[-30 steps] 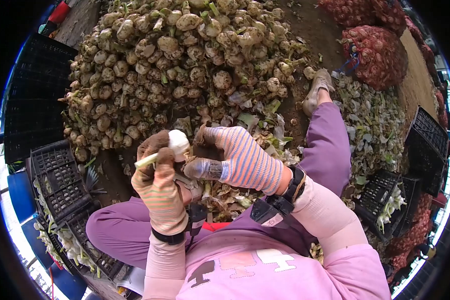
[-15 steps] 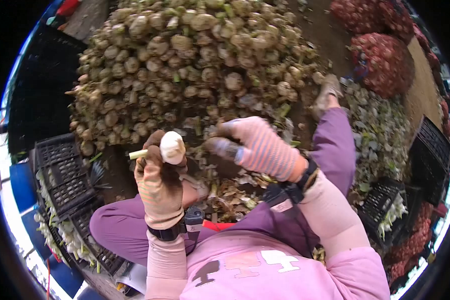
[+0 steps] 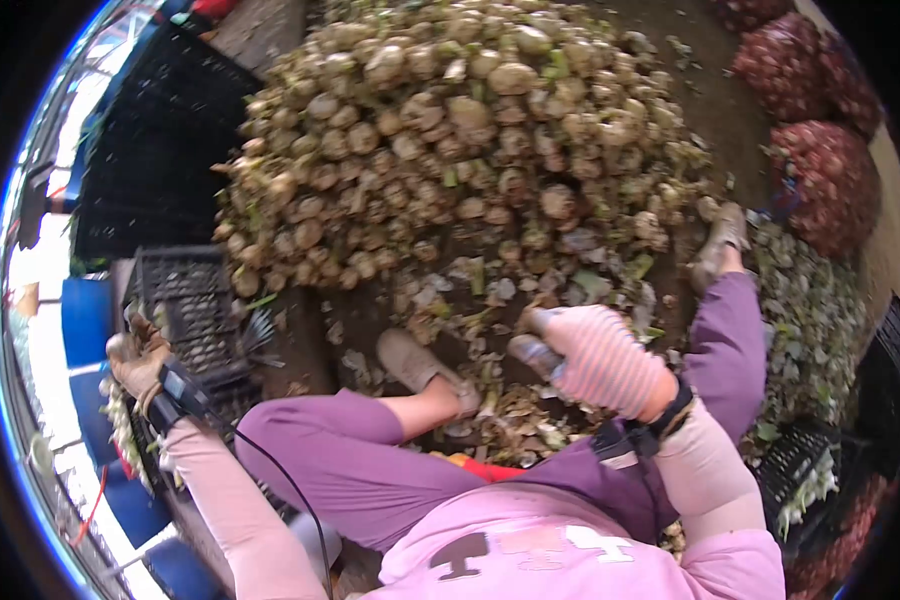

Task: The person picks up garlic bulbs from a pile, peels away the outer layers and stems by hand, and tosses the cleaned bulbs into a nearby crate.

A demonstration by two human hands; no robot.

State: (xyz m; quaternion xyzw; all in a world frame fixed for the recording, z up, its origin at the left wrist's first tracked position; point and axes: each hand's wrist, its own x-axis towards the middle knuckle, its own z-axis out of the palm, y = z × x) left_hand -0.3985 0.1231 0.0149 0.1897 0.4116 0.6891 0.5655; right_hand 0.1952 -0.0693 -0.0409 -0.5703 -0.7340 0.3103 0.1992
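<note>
Out at the far left is my gloved left hand, fingers apart, with no bulb visible in it. It is beside the black plastic crate and above trimmed white garlic with pale stems. My right hand, in a striped glove with dark fingertips, is in front of my body over the loose peelings. Its fingers are curled together; whatever they may hold is hidden. Beyond both hands lies a large heap of brownish, untrimmed garlic bulbs.
Red net sacks of bulbs stand at the right, near a spread of pale skins and leaves. Another black crate with white stems sits at lower right. A dark upright panel and blue barrels are at the left.
My left hand has swung outward to the left crate, and the white garlic bulb has left it. My right hand stays near my body, fingers still curled. The view has shifted leftward.
</note>
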